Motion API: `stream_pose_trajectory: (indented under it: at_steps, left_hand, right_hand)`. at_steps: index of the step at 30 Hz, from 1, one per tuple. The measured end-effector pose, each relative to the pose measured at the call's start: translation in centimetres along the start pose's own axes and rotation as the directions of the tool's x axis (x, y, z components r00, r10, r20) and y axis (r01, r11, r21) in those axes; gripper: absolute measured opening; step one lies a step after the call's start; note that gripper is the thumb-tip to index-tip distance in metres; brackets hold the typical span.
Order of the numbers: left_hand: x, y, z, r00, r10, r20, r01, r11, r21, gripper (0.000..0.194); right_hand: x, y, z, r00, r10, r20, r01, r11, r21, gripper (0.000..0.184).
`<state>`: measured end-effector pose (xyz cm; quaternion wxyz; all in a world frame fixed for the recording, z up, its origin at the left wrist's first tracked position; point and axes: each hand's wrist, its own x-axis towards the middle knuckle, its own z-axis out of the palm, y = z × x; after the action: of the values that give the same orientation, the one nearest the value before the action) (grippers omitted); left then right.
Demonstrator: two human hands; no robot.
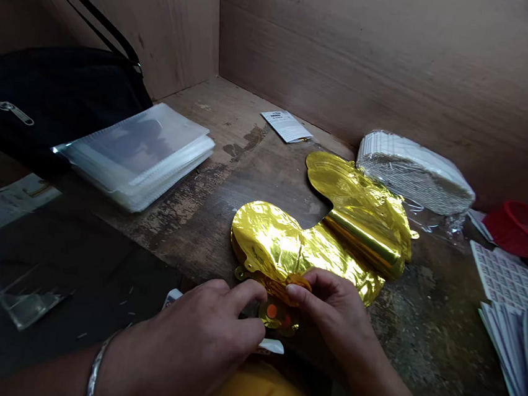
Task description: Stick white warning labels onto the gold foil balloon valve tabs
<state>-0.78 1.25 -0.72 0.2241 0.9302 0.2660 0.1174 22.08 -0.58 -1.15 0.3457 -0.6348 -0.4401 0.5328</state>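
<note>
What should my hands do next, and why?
I'd probably bring your left hand in to steady the gold foil: your right hand pinches a crumpled bit at its near edge, while the left thumb and index finger stand apart nearby.

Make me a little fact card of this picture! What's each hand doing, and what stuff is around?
Left hand: thumb and forefinger apart, beside the gold foil; anything in the palm is hidden
Right hand: pinching the foil's near edge between thumb and finger
Foil: shiny, partly curled over, lying on the worn table
On the left: black bag, stack of clear sleeves
On the right: white bundle in plastic, red container
Wearing: silver bangle, left wrist
</note>
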Motion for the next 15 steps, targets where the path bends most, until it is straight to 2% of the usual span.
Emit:
stream_pose_trajectory:
  at_steps: [2, 4, 8, 15]
  left_hand:
    - [0.2, 0.1, -0.4, 0.999, 0.035, 0.038, -0.037, 0.999, 0.036, 0.011]
    - [0.7, 0.1, -0.6, 0.994, 0.059, 0.09, -0.066, 0.995, 0.072, 0.012]
    - [1.4, -0.1, -0.5, 0.989, 0.014, 0.147, -0.033, 0.991, 0.128, 0.011]
    - [0.8, 0.1, -0.3, 0.991, -0.037, 0.129, 0.025, 0.996, 0.091, 0.022]
  right_hand:
    - [0.2, -0.2, -0.3, 0.999, 0.023, 0.027, -0.025, 0.998, 0.066, 0.033]
    - [0.4, -0.5, -0.5, 0.998, 0.006, 0.06, -0.008, 0.999, 0.033, 0.035]
    - [0.6, -0.9, -0.9, 0.992, -0.053, 0.115, 0.057, 0.998, -0.039, 0.03]
    - [0.9, -1.1, -0.6, 0.996, -0.046, 0.074, 0.053, 0.995, -0.088, 0.023]
